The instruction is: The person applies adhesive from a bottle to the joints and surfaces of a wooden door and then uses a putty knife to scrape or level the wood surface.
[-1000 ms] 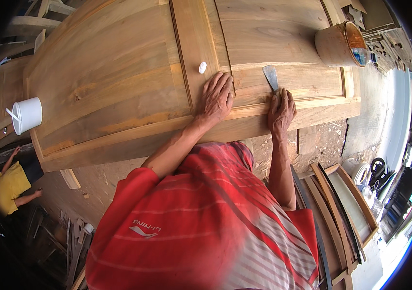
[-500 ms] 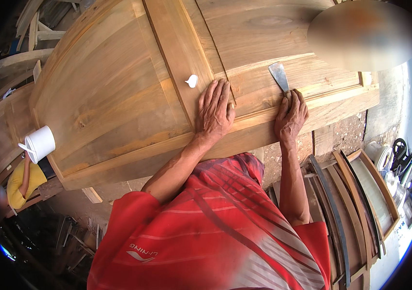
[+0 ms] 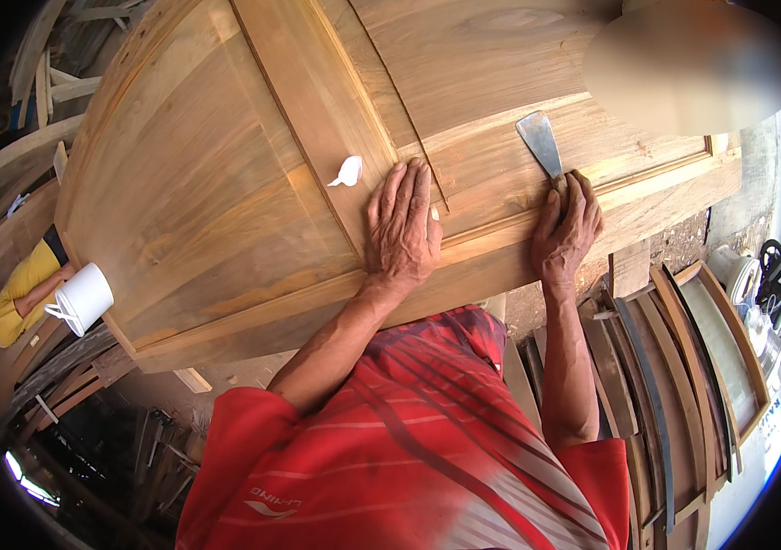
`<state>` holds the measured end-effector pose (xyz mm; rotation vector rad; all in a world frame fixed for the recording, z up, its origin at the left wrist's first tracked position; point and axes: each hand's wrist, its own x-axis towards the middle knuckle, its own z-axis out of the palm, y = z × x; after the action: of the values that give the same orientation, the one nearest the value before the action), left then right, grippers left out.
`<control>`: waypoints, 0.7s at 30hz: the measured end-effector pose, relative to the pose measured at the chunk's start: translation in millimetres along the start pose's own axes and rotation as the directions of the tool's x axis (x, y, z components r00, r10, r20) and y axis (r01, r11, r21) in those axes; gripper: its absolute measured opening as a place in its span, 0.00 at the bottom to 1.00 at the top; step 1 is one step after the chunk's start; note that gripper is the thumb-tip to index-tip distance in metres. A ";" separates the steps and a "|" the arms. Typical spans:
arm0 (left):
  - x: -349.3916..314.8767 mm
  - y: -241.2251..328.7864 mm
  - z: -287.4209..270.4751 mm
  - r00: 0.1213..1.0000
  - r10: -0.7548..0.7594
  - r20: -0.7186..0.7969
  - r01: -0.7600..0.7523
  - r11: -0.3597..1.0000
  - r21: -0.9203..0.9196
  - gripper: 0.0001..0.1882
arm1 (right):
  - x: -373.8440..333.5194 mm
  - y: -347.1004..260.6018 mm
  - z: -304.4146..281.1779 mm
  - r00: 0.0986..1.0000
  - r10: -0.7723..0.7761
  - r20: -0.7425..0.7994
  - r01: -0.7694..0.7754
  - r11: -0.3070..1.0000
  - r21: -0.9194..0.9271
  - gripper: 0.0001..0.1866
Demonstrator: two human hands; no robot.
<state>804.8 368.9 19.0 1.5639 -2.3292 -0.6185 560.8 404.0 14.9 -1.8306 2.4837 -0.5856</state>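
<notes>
My left hand (image 3: 401, 225) lies flat on the wooden door (image 3: 225, 183); my right hand (image 3: 566, 229) grips the putty knife (image 3: 542, 142), mid-scrape, next needing steady pressure.

Matt bare-wood door (image 3: 225, 183), metal scraper blade (image 3: 540, 139)

the putty knife (image 3: 540, 142) (blade now raised) has slid further up the wooden door (image 3: 225, 202).
</notes>
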 end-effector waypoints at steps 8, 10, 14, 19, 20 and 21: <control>-3.6 -4.0 0.6 0.999 -0.021 0.025 0.022 0.999 -0.031 0.34 | -1.0 -2.5 -0.7 0.999 0.027 0.046 -0.028 1.000 0.009 0.20; -2.7 -4.2 1.8 0.999 -0.021 0.036 0.022 0.999 -0.029 0.34 | -2.4 -1.6 -1.9 0.997 0.043 0.063 -0.044 0.999 0.016 0.20; -0.8 -4.5 3.3 1.000 -0.008 0.012 0.008 1.000 -0.019 0.34 | -7.4 8.5 4.8 0.999 0.044 0.010 -0.045 0.995 0.090 0.21; -2.1 -6.1 9.3 1.000 -0.010 -0.017 0.010 1.000 0.027 0.33 | -7.3 9.1 3.2 0.994 0.102 -0.036 -0.094 0.980 0.178 0.20; -1.3 -5.3 9.4 1.000 -0.010 -0.010 0.010 1.000 0.030 0.33 | -6.9 12.1 1.9 0.993 0.099 -0.058 -0.087 0.978 0.191 0.20; 0.2 -4.0 8.4 1.000 -0.010 -0.004 0.010 1.000 0.020 0.33 | -7.4 13.7 1.3 0.992 0.097 -0.080 -0.078 0.976 0.205 0.20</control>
<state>804.2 369.1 9.7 1.5846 -2.3331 -0.5957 550.8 413.8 8.0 -1.6485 2.4382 -0.8975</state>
